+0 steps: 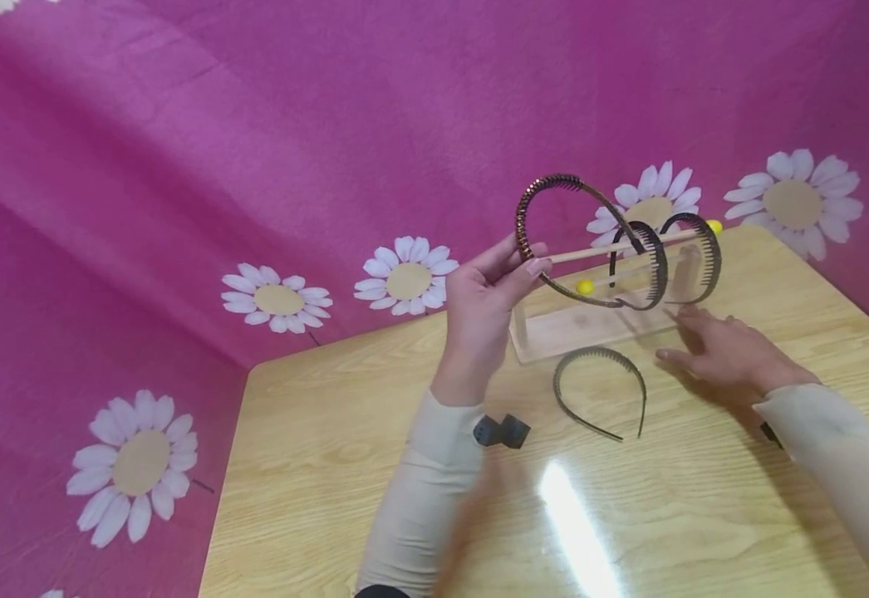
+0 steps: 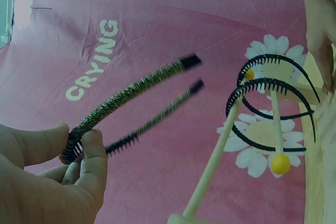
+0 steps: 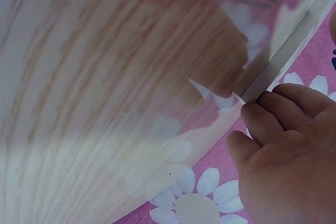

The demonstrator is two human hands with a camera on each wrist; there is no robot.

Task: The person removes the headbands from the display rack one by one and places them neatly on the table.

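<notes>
My left hand (image 1: 479, 311) pinches a bronze beaded headband (image 1: 522, 220) between thumb and fingers, holding it up at the left end of a wooden rack (image 1: 591, 330). In the left wrist view the headband's (image 2: 126, 94) two tips point toward the rack, apart from its rods. Two black toothed headbands, a nearer one (image 1: 660, 270) and a farther one (image 1: 716, 257), hang on the rack. Another black headband (image 1: 640, 378) lies on the table before it. With fingers extended, my right hand (image 1: 737, 349) touches the rack's base; the right wrist view shows fingertips (image 3: 252, 109) at its edge.
Yellow balls (image 1: 585, 286) cap rod ends of the rack. Two small dark blocks (image 1: 502, 431) appear beside my left sleeve. The wooden table (image 1: 315, 465) meets a pink cloth (image 1: 330, 124) with daisies behind and at the left.
</notes>
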